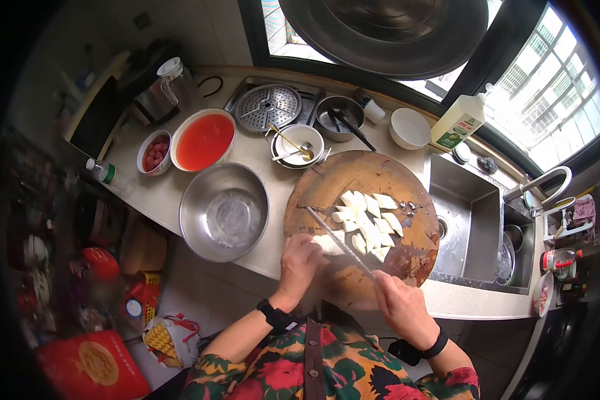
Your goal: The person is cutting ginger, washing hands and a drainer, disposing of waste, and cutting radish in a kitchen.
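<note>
A round wooden cutting board [380, 175] lies on the counter beside the sink. Several white cut pieces [370, 220] are piled on its middle. My left hand [300, 261] presses on an uncut white piece [328, 243] at the board's near left edge. My right hand [401, 303] grips the handle of a knife [337, 240]; its blade runs up and left across the white piece, right beside my left fingers.
An empty steel bowl [224, 211] sits left of the board. Behind it are a bowl of red liquid [204, 141] and a small bowl of pink pieces [155, 153]. A pot with spoons [299, 147], a steamer plate [268, 107] and a soap bottle [459, 123] stand at the back. The sink [470, 227] is to the right.
</note>
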